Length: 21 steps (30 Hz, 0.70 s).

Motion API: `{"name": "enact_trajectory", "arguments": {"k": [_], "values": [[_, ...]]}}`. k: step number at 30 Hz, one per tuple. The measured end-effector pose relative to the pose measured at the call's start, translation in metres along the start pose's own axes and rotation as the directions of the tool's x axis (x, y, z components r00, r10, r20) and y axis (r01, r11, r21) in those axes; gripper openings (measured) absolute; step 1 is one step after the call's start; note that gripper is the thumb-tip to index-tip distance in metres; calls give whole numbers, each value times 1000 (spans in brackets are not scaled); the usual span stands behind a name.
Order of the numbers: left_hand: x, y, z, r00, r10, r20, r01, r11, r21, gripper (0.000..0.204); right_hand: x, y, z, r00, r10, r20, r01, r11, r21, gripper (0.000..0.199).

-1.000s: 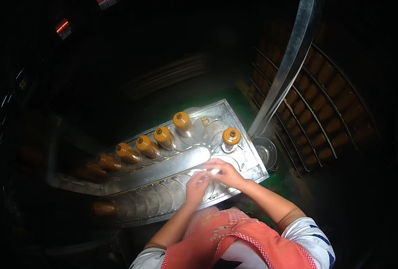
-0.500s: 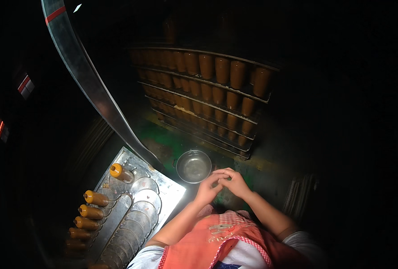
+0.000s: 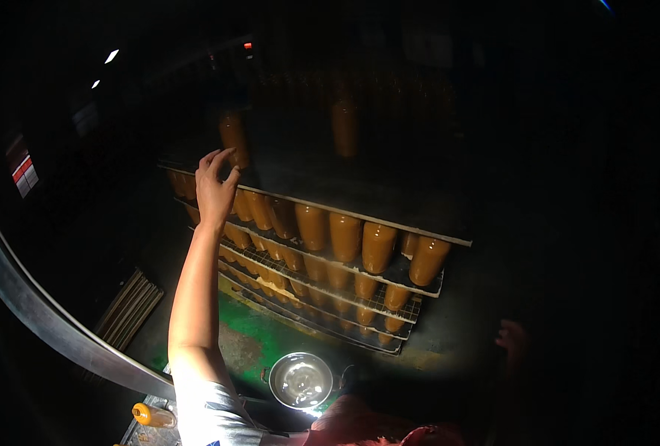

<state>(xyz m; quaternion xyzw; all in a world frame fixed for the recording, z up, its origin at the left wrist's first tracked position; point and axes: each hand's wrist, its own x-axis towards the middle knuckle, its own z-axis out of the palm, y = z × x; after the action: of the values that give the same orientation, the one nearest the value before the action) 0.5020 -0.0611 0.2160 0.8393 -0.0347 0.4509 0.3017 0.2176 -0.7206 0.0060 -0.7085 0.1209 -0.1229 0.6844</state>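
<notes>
Brown jar [image 3: 232,132] stands on the rack [image 3: 293,172] top beside the left hand [image 3: 216,186], whose grip is parted, contact unclear; the right hand [image 3: 512,337] is too dark to tell. The jar's glossy wall looks stiff, slippery, probably breakable, best held around the middle.

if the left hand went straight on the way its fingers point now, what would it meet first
Probably the brown container standing on the top board of the rack, just beyond the left hand's fingertips; depth is hard to judge from this one view.
</notes>
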Motion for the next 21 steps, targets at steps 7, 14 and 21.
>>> {"name": "enact_trajectory", "arguments": {"k": [7, 14, 21], "values": [[178, -152, 126, 983, -154, 101, 103, 913, 394, 57, 79, -154, 90, 919, -381, -104, 271, 799, -537, 18], [176, -136, 141, 992, -112, 62, 77, 907, 414, 48, 203, -234, 222, 818, -455, 351, 574, 621, -533, 44], [172, -143, 129, 998, -53, -22, 57, 953, 298, 45, 366, -312, 441, 628, -441, 642, 778, 329, -535, 69]]}}
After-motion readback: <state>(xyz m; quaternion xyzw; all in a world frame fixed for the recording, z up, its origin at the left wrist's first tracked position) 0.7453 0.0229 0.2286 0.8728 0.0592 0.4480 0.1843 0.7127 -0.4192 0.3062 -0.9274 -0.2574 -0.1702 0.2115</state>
